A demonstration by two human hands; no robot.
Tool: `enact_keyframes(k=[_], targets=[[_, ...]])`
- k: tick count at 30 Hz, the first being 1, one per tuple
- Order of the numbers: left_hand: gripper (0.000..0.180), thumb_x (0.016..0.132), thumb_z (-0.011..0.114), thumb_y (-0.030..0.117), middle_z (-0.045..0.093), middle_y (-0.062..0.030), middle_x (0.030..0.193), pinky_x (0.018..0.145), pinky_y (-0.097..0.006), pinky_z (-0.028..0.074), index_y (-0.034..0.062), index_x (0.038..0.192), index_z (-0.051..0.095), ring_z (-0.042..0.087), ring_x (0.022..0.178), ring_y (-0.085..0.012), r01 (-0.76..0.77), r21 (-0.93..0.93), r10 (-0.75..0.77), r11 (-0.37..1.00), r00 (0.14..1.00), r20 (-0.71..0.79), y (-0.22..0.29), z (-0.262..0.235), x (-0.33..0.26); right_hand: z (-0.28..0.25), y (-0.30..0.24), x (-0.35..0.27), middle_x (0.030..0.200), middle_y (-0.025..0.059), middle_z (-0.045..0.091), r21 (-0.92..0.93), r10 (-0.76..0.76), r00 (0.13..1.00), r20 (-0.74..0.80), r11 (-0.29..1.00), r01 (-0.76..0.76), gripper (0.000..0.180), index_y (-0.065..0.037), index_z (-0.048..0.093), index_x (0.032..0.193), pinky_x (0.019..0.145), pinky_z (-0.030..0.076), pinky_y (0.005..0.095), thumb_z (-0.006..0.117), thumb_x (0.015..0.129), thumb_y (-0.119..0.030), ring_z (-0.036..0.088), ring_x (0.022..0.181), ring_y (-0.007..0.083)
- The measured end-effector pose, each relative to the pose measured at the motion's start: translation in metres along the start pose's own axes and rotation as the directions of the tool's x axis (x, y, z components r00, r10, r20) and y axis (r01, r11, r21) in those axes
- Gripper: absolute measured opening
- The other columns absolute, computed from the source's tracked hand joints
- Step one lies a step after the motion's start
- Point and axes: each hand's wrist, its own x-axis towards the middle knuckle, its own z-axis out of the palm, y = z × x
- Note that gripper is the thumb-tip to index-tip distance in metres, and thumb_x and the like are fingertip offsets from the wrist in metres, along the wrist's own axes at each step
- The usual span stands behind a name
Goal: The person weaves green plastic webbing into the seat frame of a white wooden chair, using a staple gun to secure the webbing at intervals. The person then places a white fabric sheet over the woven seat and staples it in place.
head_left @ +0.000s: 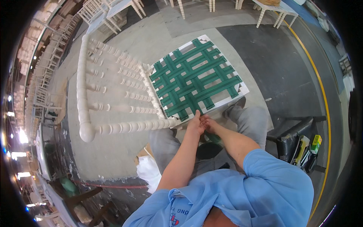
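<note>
On the grey concrete floor [124, 151] of a large workshop lies a white wooden chair [124, 94], tipped so its spindled back stretches out to the left and its seat frame faces up in the middle of the scene. Green webbing straps [194, 77] are woven in a lattice across that seat frame. Both hands meet at the near edge of the seat, just below the weave: the left hand [195, 123] has its fingers pointed up against the frame edge, and the right hand [209, 124] presses in beside it, touching it. Whether either hand is pinching a strap end cannot be told, since the fingers hide it. Blue shirt sleeves and grey trousers fill the near part of the view. Far right, the floor turns darker [280, 68], and a yellow line [321, 87] curves along it. More white chairs [102, 13] stand at the far edge and stacked rows run down the left side. A yellow and green box [315, 143] sits on a dark stand [291, 140] to the near right.
</note>
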Motion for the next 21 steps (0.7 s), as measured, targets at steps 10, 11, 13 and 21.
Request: enact_keyframes(k=[10,11,13,21], targets=[[0.037,0.102,0.053,0.043,0.071,-0.0095,0.087,0.054,-0.033,0.057,0.0067,0.105,0.059,0.066,0.066,-0.0199,-0.019,0.009,0.02,1.0,0.995,-0.097,0.011,-0.029,0.01,0.061,-0.015,-0.046,0.071,0.0044,0.061,0.297,0.434,0.892,-0.127,0.875,-0.383,0.028,-0.012,0.065,0.095,0.051,0.052,0.0343,0.048,0.1,-0.034,0.057,0.051,0.0166],[0.036,0.102,0.053,0.042,0.071,-0.0098,0.087,0.054,-0.033,0.057,0.0069,0.105,0.059,0.066,0.066,-0.0202,-0.009,0.014,0.01,1.0,0.996,-0.088,0.01,-0.025,0.01,0.065,-0.017,-0.041,0.071,0.0046,0.061,0.398,0.426,0.902,-0.071,0.841,-0.366,0.028,-0.012,0.065,0.095,0.051,0.052,0.0344,0.048,0.1,-0.034,0.057,0.051,0.0167],[0.038,0.101,0.055,0.044,0.071,-0.0072,0.086,0.055,-0.031,0.056,0.0062,0.103,0.06,0.066,0.066,-0.0189,-0.011,0.02,0.013,1.0,0.998,-0.06,0.008,-0.02,0.011,0.074,-0.017,-0.027,0.071,0.005,0.061,0.461,0.382,0.922,-0.058,0.83,-0.315,0.028,-0.011,0.065,0.095,0.051,0.052,0.0345,0.049,0.099,-0.034,0.057,0.051,0.017],[0.038,0.1,0.057,0.042,0.068,-0.0024,0.081,0.046,-0.025,0.044,0.0055,0.103,0.064,0.06,0.061,-0.0148,0.007,0.063,0.0,0.998,0.993,-0.117,0.011,-0.024,0.003,0.071,-0.013,0.008,0.071,0.0063,0.062,0.153,0.229,0.93,-0.288,0.969,-0.192,0.028,-0.01,0.066,0.094,0.051,0.052,0.0352,0.05,0.098,-0.032,0.059,0.052,0.0183]])
